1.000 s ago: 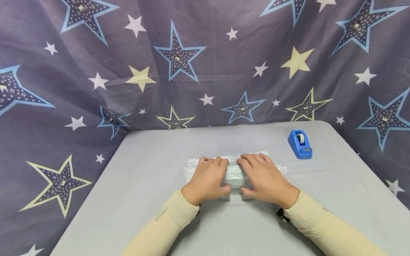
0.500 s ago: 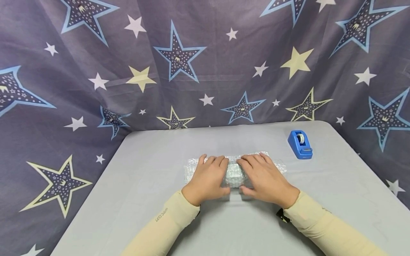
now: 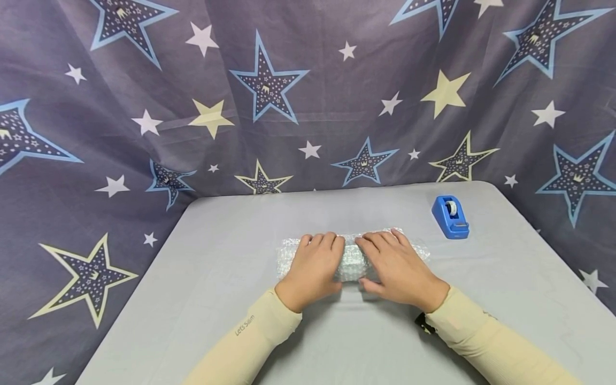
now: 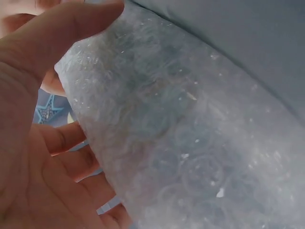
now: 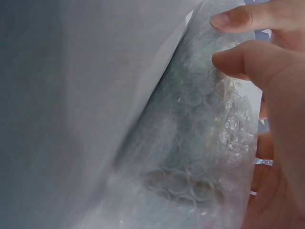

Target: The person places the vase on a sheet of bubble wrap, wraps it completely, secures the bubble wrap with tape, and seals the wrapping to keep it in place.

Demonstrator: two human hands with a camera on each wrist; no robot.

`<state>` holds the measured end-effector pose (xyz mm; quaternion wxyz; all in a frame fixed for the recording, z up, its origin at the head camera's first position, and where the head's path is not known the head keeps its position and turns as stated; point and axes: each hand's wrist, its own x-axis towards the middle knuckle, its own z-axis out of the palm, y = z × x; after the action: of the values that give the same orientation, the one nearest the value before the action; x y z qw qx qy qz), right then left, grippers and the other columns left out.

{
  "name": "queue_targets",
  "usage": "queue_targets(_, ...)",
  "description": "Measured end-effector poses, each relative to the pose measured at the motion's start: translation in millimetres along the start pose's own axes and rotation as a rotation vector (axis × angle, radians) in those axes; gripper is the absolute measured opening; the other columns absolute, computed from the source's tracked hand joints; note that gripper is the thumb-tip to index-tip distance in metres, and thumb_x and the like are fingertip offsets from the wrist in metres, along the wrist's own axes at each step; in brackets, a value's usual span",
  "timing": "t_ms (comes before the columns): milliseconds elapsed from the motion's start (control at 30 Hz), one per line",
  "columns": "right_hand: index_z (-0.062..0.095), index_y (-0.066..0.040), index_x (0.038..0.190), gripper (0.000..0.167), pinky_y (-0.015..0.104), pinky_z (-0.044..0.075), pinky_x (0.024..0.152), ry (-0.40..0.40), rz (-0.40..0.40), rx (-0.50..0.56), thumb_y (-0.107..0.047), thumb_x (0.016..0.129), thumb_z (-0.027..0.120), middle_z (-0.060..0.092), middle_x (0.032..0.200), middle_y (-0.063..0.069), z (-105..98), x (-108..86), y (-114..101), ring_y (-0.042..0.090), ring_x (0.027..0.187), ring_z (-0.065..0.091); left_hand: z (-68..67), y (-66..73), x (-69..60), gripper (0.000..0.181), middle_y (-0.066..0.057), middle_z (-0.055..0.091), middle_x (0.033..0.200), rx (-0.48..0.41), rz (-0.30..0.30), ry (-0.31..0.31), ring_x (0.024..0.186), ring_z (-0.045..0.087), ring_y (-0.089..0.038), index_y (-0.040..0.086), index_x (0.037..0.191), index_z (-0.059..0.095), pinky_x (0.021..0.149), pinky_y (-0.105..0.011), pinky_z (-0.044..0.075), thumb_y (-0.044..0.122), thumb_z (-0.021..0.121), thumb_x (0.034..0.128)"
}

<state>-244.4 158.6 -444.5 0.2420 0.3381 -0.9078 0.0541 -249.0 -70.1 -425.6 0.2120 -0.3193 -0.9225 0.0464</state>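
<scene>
A bundle of clear bubble wrap (image 3: 351, 263) lies crosswise on the grey-covered table (image 3: 212, 299). Something pale green shows faintly through its layers, too blurred to identify. My left hand (image 3: 313, 270) grips the left part from above, fingers over the far side and thumb along the near side. Mirroring it, my right hand (image 3: 399, 264) holds the right part the same way, leaving a short stretch of wrap visible between them. Close up in the left wrist view, the bubble wrap (image 4: 190, 124) fills the space beside the thumb. The right wrist view shows the thumb against the wrap (image 5: 190, 119).
A blue tape dispenser (image 3: 450, 218) with a roll of tape stands at the back right of the table. Behind the table hangs a dark star-patterned cloth (image 3: 327, 107), which also covers both sides.
The left hand has shifted slightly, its thumb drawing in closer against the near side of the bubble wrap. The right hand and the tape dispenser look nearly unchanged.
</scene>
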Motion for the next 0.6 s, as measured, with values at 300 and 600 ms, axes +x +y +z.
queue_targets(300,0.053,-0.007,0.147,0.089,0.066,0.036,0.112,-0.003,-0.009,-0.001,-0.056,0.077,0.078,0.06,0.14,0.012,-2.4,-0.9,-0.8,0.032,0.13,0.056,-0.8,1.5,-0.7,0.068,0.0,0.064,0.106,-0.001,0.0,0.015,0.09,0.064,-0.022,0.013,0.116,0.059,0.083,-0.042,0.044,0.042,0.088,0.0618)
queue_targets(600,0.052,-0.006,0.148,0.092,0.065,0.033,0.115,-0.028,0.003,-0.013,-0.053,0.075,0.084,0.06,0.141,0.012,-1.0,-1.0,-2.2,0.032,0.131,0.057,2.2,0.3,-0.6,0.061,0.0,0.064,0.099,-0.002,0.01,0.05,0.082,0.064,-0.02,0.013,0.112,0.061,0.078,-0.041,0.042,0.037,0.085,0.0626)
